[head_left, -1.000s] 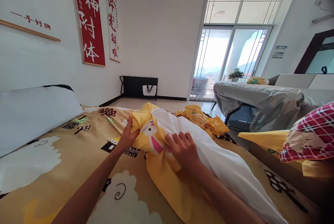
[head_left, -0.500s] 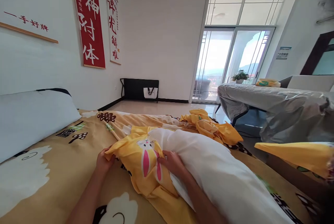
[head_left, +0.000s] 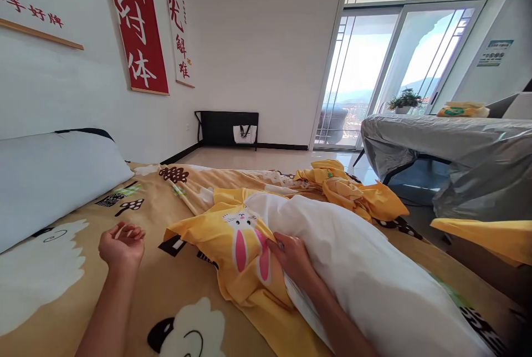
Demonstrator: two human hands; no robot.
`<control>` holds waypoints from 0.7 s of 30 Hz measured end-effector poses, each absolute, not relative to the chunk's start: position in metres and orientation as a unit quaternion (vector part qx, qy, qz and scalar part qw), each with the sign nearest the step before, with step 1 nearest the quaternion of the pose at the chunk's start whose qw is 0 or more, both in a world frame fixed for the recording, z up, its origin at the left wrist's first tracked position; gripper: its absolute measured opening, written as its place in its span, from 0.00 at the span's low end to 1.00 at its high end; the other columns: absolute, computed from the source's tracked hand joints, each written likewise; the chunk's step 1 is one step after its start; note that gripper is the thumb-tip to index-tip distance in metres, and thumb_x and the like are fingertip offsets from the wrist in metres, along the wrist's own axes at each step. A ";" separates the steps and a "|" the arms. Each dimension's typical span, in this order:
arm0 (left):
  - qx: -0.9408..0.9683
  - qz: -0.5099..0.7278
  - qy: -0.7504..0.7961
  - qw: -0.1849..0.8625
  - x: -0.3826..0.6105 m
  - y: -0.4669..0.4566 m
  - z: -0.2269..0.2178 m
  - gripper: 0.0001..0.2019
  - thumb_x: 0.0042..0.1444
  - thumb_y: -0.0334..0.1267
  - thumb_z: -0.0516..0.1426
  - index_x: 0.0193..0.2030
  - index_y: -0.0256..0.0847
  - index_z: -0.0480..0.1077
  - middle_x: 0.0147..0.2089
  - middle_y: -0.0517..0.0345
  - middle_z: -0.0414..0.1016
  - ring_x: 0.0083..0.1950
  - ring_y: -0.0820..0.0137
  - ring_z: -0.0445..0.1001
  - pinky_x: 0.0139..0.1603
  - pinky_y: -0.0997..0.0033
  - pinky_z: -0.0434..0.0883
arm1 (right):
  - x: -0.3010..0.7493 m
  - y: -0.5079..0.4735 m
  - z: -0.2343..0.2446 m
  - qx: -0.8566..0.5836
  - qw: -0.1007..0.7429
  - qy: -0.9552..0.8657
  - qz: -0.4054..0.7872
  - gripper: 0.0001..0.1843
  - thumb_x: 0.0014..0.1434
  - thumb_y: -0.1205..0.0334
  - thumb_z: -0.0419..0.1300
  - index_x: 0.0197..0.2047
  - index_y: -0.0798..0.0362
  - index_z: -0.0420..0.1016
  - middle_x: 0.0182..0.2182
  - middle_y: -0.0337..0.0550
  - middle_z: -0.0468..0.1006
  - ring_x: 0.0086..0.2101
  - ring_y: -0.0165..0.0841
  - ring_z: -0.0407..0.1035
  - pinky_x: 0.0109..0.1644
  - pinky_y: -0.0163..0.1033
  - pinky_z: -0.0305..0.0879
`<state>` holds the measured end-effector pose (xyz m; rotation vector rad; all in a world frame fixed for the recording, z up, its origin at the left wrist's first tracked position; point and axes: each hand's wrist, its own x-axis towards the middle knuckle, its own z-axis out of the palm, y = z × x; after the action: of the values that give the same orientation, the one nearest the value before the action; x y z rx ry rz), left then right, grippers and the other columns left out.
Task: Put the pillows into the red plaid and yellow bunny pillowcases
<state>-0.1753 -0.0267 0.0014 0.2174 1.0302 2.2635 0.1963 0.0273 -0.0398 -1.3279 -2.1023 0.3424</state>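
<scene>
Cloth (head_left: 251,246), yellow with a printed rabbit, seen in the head view lying in loose folds on the bed (head_left: 155,274), right up against a plump white pad (head_left: 366,257); cannot tell whether any of that padding sits inside. Clamped on the cloth's edge, at the border with the white, by fingers of the right hand (head_left: 293,260). Well off to the other side, the left hand (head_left: 122,243): palm up, holding nothing, fingers loosely curled and slightly apart. Probably thin, light and limp, likely to sag and crease rather than keep a shape, with a matte look suggesting little slip and no fragility. Best pinched through a doubled hem, or by the free corner (head_left: 183,229) pointing left. As for the pad, probably light for its bulk, soft, apt to bulge under pressure; better scooped with a full palm than nipped.
</scene>
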 end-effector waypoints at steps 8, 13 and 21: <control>0.625 0.426 0.435 0.487 -0.135 -0.051 0.030 0.14 0.49 0.46 0.58 0.25 0.38 0.75 0.18 0.53 0.74 0.22 0.67 0.69 0.24 0.70 0.62 | 0.196 0.020 -0.034 -0.478 0.348 -0.807 0.015 0.19 0.62 0.65 0.50 0.56 0.54 0.66 0.40 0.47 0.77 0.38 0.37 0.71 0.42 0.39 0.61; 0.646 0.144 0.578 0.477 -0.117 -0.028 -0.005 0.14 0.44 0.48 0.62 0.25 0.37 0.73 0.25 0.53 0.77 0.29 0.61 0.75 0.28 0.69 0.65 | 0.188 0.002 -0.031 -0.329 0.302 -0.885 -0.134 0.27 0.59 0.80 0.46 0.56 0.48 0.68 0.55 0.48 0.71 0.52 0.38 0.64 0.54 0.45 0.52; 0.553 0.510 0.512 0.415 -0.101 0.006 -0.041 0.27 0.43 0.55 0.63 0.45 0.36 0.70 0.44 0.46 0.78 0.44 0.57 0.74 0.40 0.64 0.71 | 0.149 -0.005 -0.001 -0.383 0.153 -0.910 -0.046 0.32 0.56 0.51 0.63 0.61 0.52 0.64 0.41 0.50 0.78 0.43 0.43 0.70 0.48 0.45 0.60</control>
<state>-0.1012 0.0057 -0.0412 1.3901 1.2858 1.2811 0.1492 -0.0048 -0.0006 -1.0986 -2.6100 -0.1320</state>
